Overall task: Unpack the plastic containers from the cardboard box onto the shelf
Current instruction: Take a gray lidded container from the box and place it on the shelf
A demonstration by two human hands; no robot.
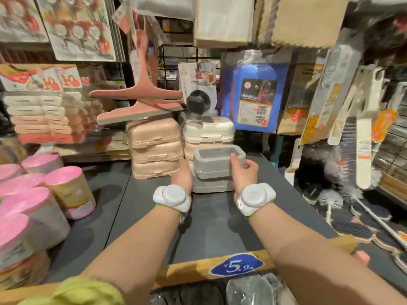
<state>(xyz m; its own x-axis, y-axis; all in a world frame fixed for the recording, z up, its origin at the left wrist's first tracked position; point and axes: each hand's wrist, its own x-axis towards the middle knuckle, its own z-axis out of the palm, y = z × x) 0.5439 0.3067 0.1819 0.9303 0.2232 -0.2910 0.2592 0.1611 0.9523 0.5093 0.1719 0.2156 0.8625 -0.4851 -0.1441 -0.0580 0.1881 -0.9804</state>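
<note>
A stack of three grey plastic containers (214, 170) stands on the dark shelf (211, 221). My left hand (183, 176) holds the stack's left side. On the right side my right hand (243, 170) grips the upper containers, thumb on the top lid. Behind the grey stack stand a stack of peach containers (154, 148) and a stack of cream containers (209, 133). The cardboard box is not in view.
Pink-capped rolls (35, 203) crowd the shelf's left part. Pink squeegees (141, 102) hang above the peach stack. A blue raincoat pack (255, 97) and hanging brushes (363, 150) fill the right. A 5.9 price tag (237, 265) sits on the shelf's front edge.
</note>
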